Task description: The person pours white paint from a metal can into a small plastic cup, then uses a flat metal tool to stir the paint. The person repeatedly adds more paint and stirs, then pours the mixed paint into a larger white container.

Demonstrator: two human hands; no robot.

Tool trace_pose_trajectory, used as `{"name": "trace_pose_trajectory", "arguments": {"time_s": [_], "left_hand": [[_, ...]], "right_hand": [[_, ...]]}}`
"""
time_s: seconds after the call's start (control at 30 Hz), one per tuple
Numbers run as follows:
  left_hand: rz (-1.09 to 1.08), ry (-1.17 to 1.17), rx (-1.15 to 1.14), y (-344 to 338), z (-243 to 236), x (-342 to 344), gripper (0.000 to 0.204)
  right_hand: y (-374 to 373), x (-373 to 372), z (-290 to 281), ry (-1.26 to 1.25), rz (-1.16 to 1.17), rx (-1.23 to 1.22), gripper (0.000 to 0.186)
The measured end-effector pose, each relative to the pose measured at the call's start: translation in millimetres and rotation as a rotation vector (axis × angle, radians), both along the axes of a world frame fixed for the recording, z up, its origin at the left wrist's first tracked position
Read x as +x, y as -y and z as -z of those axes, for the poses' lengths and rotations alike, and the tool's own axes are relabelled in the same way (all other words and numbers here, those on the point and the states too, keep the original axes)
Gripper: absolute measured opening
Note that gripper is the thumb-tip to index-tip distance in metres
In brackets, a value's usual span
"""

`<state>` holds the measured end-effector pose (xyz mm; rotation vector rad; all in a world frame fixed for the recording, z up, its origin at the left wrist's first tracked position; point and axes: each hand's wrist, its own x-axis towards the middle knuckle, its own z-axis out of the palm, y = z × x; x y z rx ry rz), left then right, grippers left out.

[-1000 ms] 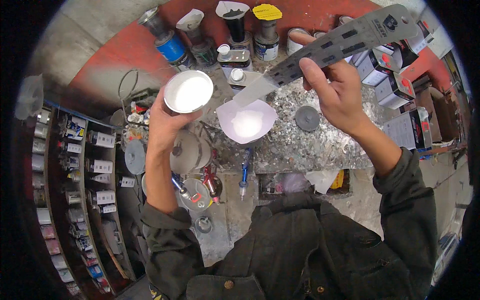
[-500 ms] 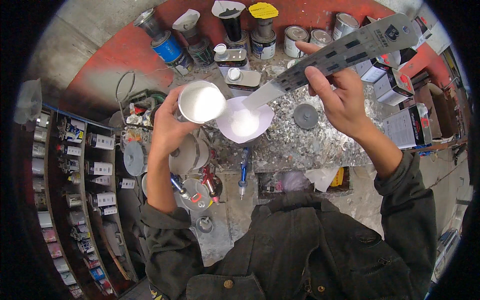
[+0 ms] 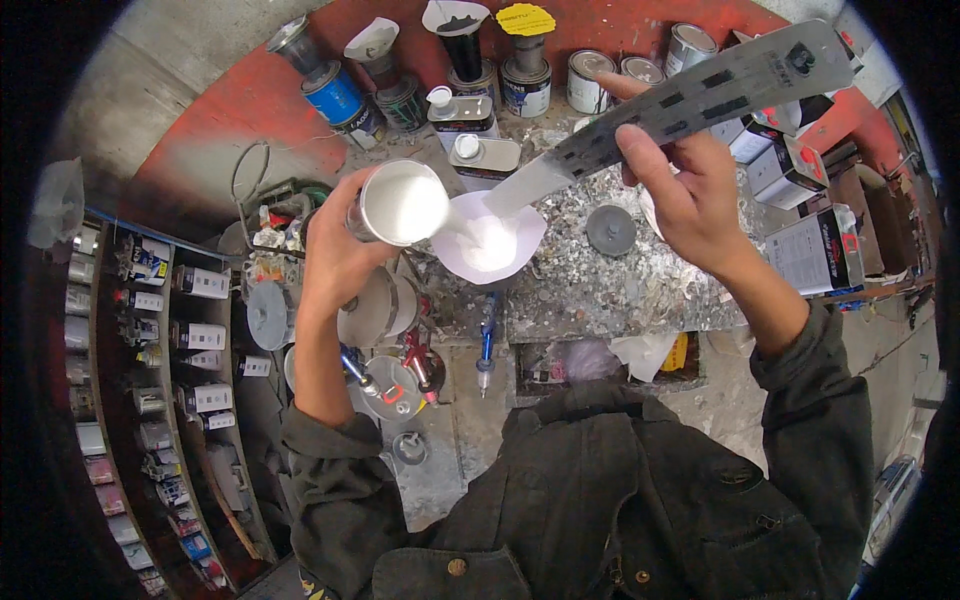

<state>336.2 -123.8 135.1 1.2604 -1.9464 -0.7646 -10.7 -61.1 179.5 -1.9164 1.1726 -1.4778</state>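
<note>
My left hand (image 3: 340, 240) is wrapped round a cup (image 3: 405, 203) of white paint, tilted to the right. White liquid runs from its lip into a white paper paint strainer (image 3: 452, 262), where more white paint pools. A long grey metal mixing stick (image 3: 690, 105) with dark slots is gripped in my right hand (image 3: 690, 190), between the thumb and the fingers. Its white-coated lower end reaches down to the back rim of the strainer. Whatever carries the strainer is mostly hidden beneath it.
Two rectangular tins with white caps (image 3: 485, 157) stand just behind the strainer. A grey round lid (image 3: 610, 231) lies on the paint-crusted bench (image 3: 640, 300). Spray guns (image 3: 422, 368) hang at its front edge, and paint cans (image 3: 527, 88) line the back. Shelves of tins (image 3: 205, 340) stand left.
The cup has tipped a little, and its paint level looks lower. My right hand has shifted slightly, with the stick's upper end moving right.
</note>
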Motion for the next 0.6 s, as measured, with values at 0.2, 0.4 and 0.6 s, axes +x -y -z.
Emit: {"name": "trace_pose_trajectory", "arguments": {"time_s": [0.2, 0.4, 0.6], "left_hand": [[0.003, 0.029, -0.017, 0, -1, -2, 0.074], [0.014, -0.128, 0.082, -6, -15, -11, 0.075], [-0.022, -0.378, 0.197, -14, -41, -20, 0.075]], "right_hand": [[-2, 2, -36, -0.002, -0.002, -0.118, 0.034], [16, 18, -70, 0.067, -0.238, -0.182, 0.039], [68, 69, -65, 0.029, -0.246, -0.102, 0.030]]}}
